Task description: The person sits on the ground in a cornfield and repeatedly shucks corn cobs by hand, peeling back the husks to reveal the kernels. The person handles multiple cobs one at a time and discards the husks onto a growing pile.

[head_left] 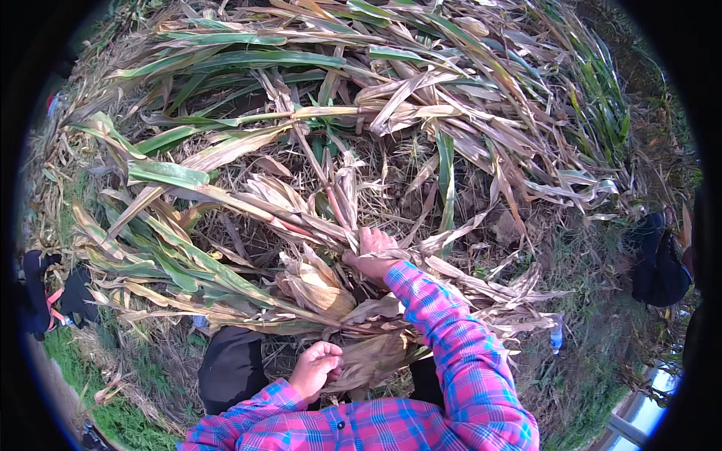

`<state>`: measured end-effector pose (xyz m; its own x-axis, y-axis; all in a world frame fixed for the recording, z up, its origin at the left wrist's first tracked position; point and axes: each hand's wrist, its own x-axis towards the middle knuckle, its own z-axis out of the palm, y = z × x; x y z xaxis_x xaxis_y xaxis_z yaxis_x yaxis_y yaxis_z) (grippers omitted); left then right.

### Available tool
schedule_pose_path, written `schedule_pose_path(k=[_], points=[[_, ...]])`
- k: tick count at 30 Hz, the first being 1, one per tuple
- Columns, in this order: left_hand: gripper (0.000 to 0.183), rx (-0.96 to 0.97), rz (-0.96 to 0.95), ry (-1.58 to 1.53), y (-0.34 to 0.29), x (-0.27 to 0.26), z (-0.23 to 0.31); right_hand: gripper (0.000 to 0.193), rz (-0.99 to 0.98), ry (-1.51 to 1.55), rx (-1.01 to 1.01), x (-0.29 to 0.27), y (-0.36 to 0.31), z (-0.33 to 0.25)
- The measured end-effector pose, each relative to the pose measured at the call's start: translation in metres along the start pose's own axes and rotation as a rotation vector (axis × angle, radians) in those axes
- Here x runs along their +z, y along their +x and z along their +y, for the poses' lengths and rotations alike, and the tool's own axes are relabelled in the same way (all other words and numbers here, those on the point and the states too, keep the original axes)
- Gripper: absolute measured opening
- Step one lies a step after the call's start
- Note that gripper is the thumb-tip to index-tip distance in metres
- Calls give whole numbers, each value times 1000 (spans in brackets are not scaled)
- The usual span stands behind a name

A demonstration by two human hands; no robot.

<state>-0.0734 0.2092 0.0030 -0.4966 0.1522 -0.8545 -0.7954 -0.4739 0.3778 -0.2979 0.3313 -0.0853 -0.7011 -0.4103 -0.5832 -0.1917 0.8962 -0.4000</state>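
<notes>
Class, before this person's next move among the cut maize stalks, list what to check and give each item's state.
1. Right hand grips the dry tan maize stalk bundle: ok.
2. Left hand closed on a dry brown husk: ok.
3. Cob visible inside that husk: cannot tell.
4. Both hands in view, apart: ok.
5. Green leafy stalks lie apart from the hands: ok.

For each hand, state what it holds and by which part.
Right hand grips a maize stalk at its lower stem. Left hand clutches dry husk leaves at their near end.
</notes>
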Motion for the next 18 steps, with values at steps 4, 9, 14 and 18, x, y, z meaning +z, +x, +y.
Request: schedule_pose_path(k=[4,9,14,18], points=[[15,-48,3,-79,-4,-6,-2,66,-98,-52,17,-22,41,2],[16,-36,-60,-94,-2,-20,9,47,139,228,-121,-43,107,-12],[17,26,-45,-209,3,-39,24,44,485,181,-244,-60,191,-30],[18,43,5,-314,6,-52,38,44,664,132,-248,-72,243,-37]])
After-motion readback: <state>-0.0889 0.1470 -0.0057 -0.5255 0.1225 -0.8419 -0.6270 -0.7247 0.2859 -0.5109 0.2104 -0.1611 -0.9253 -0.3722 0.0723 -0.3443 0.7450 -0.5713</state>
